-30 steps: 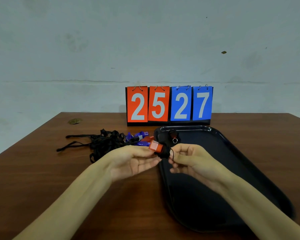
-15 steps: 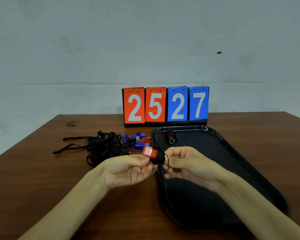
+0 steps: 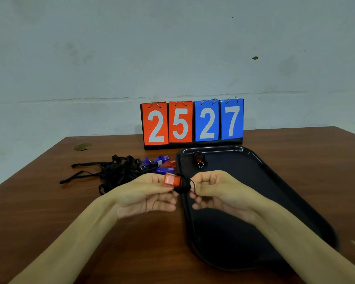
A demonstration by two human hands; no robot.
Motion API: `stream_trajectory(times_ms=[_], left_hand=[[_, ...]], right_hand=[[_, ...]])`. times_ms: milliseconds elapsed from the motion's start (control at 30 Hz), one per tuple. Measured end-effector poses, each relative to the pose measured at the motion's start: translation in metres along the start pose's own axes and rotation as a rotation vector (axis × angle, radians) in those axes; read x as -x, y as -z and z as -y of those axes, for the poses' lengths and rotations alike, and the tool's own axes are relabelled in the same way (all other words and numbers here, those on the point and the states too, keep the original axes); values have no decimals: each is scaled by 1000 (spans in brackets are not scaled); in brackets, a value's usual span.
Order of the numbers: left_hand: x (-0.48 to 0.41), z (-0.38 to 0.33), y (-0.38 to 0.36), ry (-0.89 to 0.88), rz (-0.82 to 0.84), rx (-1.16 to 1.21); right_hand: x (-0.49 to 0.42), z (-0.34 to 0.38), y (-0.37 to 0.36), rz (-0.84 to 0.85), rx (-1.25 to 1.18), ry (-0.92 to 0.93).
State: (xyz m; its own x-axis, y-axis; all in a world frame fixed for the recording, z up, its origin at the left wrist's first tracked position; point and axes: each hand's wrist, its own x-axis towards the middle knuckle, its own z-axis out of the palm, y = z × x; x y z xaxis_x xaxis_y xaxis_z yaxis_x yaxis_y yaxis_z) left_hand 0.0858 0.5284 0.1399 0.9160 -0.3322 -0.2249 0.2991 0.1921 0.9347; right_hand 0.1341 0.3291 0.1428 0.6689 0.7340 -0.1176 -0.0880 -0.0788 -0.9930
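Note:
My left hand (image 3: 150,193) pinches a red whistle (image 3: 172,179) with a black cord wound round its end (image 3: 182,185). My right hand (image 3: 215,189) pinches the loose end of that cord just to the right of it. Both hands hover above the left rim of a black tray (image 3: 275,181). Another cord-wound whistle with a metal ring (image 3: 199,160) lies at the tray's far left corner. A pile of blue and red whistles (image 3: 160,165) with tangled black lanyards (image 3: 115,171) lies on the table to the left.
A flip scoreboard (image 3: 193,121) reading 25 and 27 stands at the back of the brown wooden table (image 3: 49,201), against a grey wall. A small brass disc (image 3: 82,146) sits near the table's far left corner.
The hands stay together on the whistle and cord, with only small shifts; the view has drifted slightly.

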Motion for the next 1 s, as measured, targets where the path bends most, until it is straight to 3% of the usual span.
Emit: stream_trajectory(times_ms=[133,267,500,733,1000], left_hand=[[-3,3,-14,-202,-112,-192],[-11,11,-13,-364,-353,-465],[-12,17,-15,-330,-300,-115],[-11,16,-17,-320,-327,-1],[-12,16,-19,-301,-428,-269]], right_hand=[[0,0,3,-21,-50,13],[-2,-4,2,-106,-39,15],[-3,-3,4,-193,9,29],[-2,-3,3,-122,-58,-9],[-4,-6,3,-188,-5,-16]])
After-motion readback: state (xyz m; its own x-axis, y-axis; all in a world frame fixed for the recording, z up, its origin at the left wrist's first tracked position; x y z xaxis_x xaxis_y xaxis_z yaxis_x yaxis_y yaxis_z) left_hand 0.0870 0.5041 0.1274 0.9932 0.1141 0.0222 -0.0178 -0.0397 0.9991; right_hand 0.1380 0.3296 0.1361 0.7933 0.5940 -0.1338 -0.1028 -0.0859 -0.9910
